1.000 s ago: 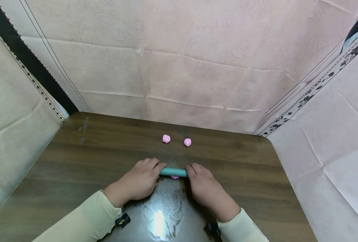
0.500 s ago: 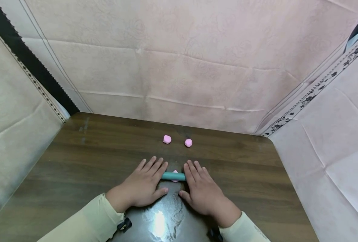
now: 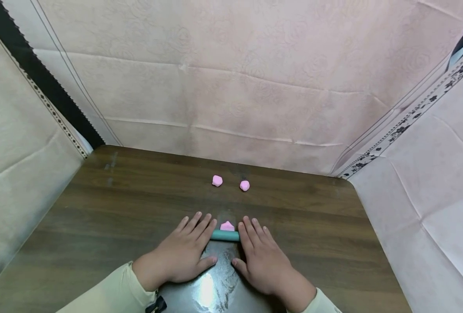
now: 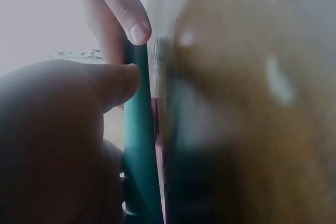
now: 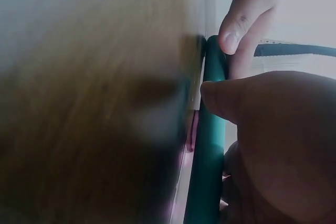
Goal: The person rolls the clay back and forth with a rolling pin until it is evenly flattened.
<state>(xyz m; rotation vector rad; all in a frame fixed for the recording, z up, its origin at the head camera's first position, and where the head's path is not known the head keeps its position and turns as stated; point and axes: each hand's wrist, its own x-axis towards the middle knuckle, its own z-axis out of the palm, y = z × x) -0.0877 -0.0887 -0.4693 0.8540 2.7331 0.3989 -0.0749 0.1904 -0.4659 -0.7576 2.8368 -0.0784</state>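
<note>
A short teal rolling pin (image 3: 225, 235) lies crosswise on the table between my hands. My left hand (image 3: 186, 254) rests on its left end, palm down with straight fingers. My right hand (image 3: 264, 263) lies the same way over the right end. Just beyond the pin shows a flattened piece of pink modelling clay (image 3: 227, 226), its near part hidden by the pin. In the left wrist view, my left thumb lies along the side of the pin (image 4: 139, 145), low over the tabletop. The right wrist view shows the pin (image 5: 207, 156) with a thin pink edge of clay beneath it.
Two pink clay lumps (image 3: 217, 181) sit farther back on the brown wood-grain table (image 3: 145, 187). A shiny greyish surface (image 3: 216, 278) reflects light between my forearms. Pale cloth walls (image 3: 231, 87) enclose the back and both sides.
My fingers were curled over the pin, then straightened flat on it. Both hands and the pin have since moved toward me, uncovering the far part of the flattened clay.
</note>
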